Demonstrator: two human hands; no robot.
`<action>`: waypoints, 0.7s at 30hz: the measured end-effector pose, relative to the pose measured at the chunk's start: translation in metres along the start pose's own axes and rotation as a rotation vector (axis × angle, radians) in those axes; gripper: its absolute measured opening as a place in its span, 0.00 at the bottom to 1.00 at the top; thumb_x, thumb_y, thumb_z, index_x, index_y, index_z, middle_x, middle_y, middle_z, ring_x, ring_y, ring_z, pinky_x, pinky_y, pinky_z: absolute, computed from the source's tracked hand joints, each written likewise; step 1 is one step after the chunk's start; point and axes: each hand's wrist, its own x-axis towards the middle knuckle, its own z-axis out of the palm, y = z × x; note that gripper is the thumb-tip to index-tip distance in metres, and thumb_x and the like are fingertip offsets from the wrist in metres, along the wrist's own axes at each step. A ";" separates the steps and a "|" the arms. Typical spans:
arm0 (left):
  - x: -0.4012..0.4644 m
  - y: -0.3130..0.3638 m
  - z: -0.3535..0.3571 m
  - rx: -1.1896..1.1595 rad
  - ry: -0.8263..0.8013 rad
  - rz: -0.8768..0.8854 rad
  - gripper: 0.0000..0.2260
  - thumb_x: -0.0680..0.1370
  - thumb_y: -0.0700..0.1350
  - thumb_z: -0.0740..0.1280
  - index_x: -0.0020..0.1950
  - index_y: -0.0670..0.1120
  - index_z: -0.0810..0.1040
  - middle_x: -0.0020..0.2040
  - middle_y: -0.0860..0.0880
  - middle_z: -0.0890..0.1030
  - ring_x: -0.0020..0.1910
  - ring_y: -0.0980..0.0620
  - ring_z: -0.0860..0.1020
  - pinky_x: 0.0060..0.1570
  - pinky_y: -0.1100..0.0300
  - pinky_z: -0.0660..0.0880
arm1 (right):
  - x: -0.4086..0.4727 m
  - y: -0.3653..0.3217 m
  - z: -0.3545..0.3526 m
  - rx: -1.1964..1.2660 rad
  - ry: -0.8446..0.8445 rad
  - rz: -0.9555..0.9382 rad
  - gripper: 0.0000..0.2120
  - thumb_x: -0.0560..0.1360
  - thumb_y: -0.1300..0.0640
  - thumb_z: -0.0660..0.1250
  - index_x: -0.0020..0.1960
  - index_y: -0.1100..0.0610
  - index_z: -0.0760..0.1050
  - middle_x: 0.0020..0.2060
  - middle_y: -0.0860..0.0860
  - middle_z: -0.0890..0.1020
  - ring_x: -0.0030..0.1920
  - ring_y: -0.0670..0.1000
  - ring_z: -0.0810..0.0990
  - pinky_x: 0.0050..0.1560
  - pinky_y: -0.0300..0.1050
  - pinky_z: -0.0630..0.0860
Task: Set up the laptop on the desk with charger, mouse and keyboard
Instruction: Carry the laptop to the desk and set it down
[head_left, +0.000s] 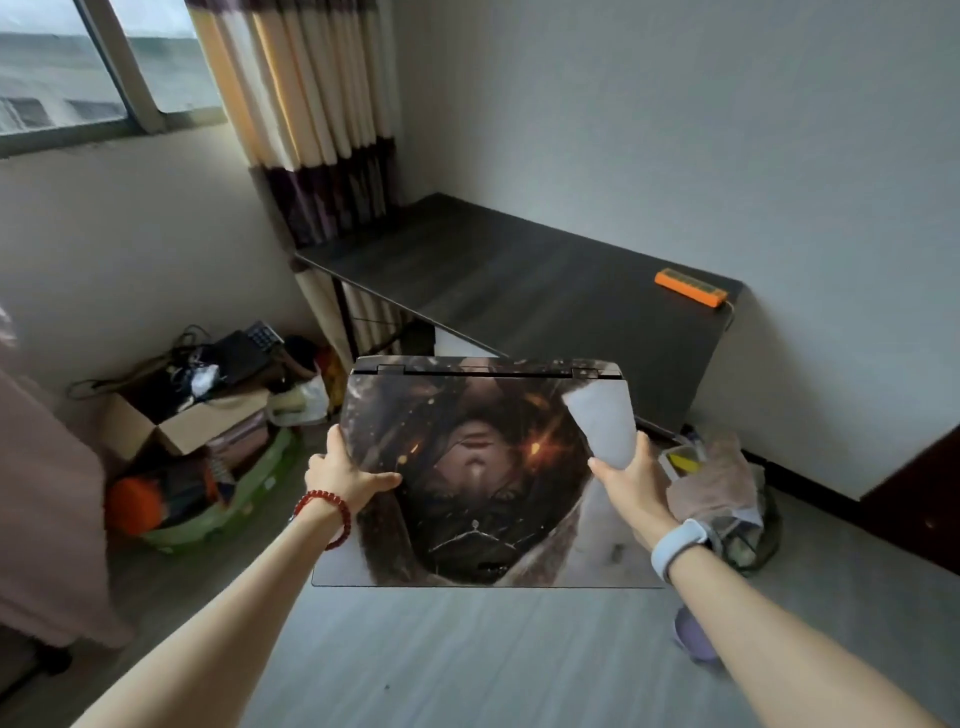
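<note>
I carry a closed laptop (483, 467) with a dark picture skin on its lid, held flat in front of me above the floor. My left hand (345, 470) grips its left edge with the thumb on the lid. My right hand (631, 480) grips its right edge. The dark desk (519, 280) stands ahead against the wall, just beyond the laptop. A black keyboard (249, 348) lies on top of a cardboard box (171, 415) at the left, with black cables (156, 364) around it. I cannot pick out a mouse or charger.
An orange power strip (690, 287) lies at the desk's far right. Bags and a green bin (208, 493) crowd the floor at the left. A plastic bag (722, 483) sits on the floor at the right. A striped curtain (311, 119) hangs by the window.
</note>
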 end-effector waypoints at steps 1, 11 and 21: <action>0.032 0.013 -0.004 0.006 -0.004 0.005 0.47 0.63 0.48 0.78 0.73 0.47 0.53 0.67 0.35 0.65 0.65 0.37 0.67 0.62 0.44 0.68 | 0.024 -0.016 0.010 -0.009 0.011 0.009 0.33 0.72 0.50 0.68 0.71 0.55 0.57 0.65 0.61 0.70 0.62 0.63 0.72 0.61 0.60 0.72; 0.275 0.103 0.029 0.028 -0.089 0.023 0.45 0.62 0.48 0.79 0.71 0.47 0.56 0.65 0.36 0.67 0.62 0.37 0.70 0.61 0.43 0.71 | 0.242 -0.104 0.083 0.058 0.059 0.125 0.29 0.72 0.53 0.67 0.69 0.57 0.60 0.63 0.61 0.72 0.62 0.63 0.72 0.61 0.62 0.72; 0.513 0.195 0.065 0.078 -0.177 -0.008 0.40 0.63 0.47 0.78 0.68 0.46 0.59 0.64 0.37 0.70 0.59 0.37 0.72 0.59 0.44 0.72 | 0.462 -0.185 0.149 0.103 0.050 0.249 0.26 0.74 0.55 0.63 0.69 0.57 0.61 0.63 0.61 0.73 0.61 0.63 0.73 0.61 0.60 0.72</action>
